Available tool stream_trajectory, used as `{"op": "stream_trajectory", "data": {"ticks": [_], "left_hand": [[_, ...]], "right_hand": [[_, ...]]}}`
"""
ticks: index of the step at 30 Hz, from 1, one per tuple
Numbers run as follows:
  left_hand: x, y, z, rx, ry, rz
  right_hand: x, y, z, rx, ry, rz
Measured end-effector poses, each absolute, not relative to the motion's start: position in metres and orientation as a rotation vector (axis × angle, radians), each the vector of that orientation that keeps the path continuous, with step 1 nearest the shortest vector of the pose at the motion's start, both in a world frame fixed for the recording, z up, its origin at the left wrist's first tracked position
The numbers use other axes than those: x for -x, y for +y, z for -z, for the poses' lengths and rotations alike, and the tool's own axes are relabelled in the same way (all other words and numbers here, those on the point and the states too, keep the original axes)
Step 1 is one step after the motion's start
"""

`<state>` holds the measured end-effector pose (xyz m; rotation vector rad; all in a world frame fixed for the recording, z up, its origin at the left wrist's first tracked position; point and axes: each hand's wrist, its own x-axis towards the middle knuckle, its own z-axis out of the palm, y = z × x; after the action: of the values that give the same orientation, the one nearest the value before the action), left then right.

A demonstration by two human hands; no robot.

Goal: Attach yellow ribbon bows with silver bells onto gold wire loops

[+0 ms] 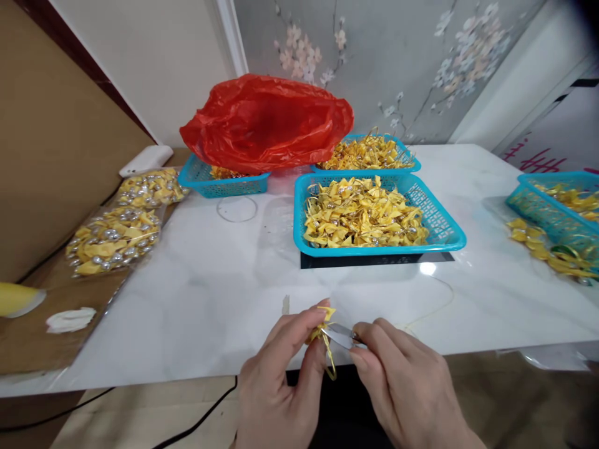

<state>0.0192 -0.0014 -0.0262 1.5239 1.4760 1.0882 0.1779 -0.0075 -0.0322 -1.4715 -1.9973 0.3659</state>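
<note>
Near the table's front edge, my left hand (290, 368) pinches a small yellow ribbon bow (326, 313) between thumb and fingertips. A yellow cord loop (331, 368) hangs down from it. My right hand (402, 374) is closed around a small metal tool (341, 335), which looks like thread snips; its handle is hidden in the fingers. The tool's tip points left and meets the bow beside the cord. Behind both hands stands a blue basket (379, 251) heaped with yellow bows (365, 215) that carry silvery beads.
A red plastic bag (266, 125) lies over a blue basket (201, 181) at the back left. Another blue basket (414, 166) of bows stands behind the front one. At right is one more basket (533, 202). Clear bags of beaded bows (115, 240) lie at left.
</note>
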Motion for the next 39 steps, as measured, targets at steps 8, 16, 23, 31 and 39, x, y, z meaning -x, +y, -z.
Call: {"op": "stream_trajectory", "data": {"ticks": [8, 16, 23, 31, 39], "left_hand": [[-0.018, 0.0, 0.027, -1.572, 1.469, -1.099], [-0.02, 0.0, 0.028, -1.509, 1.456, -1.101], [-0.021, 0.0, 0.026, -1.452, 1.468, -1.117], [-0.025, -0.002, 0.026, -1.267, 1.482, -1.169], [-0.023, 0.004, 0.019, -1.067, 1.568, -1.089]], "right_hand": [[-0.179, -0.007, 0.035, 1.445, -1.921, -0.521], [-0.18, -0.003, 0.03, 1.409, -1.838, -0.789], [-0.179, -0.004, 0.03, 1.446, -1.881, -0.72], [-0.179, -0.002, 0.035, 1.418, -1.858, -0.662], [-0.218, 0.006, 0.027, 1.683, -1.654, -0.803]]}}
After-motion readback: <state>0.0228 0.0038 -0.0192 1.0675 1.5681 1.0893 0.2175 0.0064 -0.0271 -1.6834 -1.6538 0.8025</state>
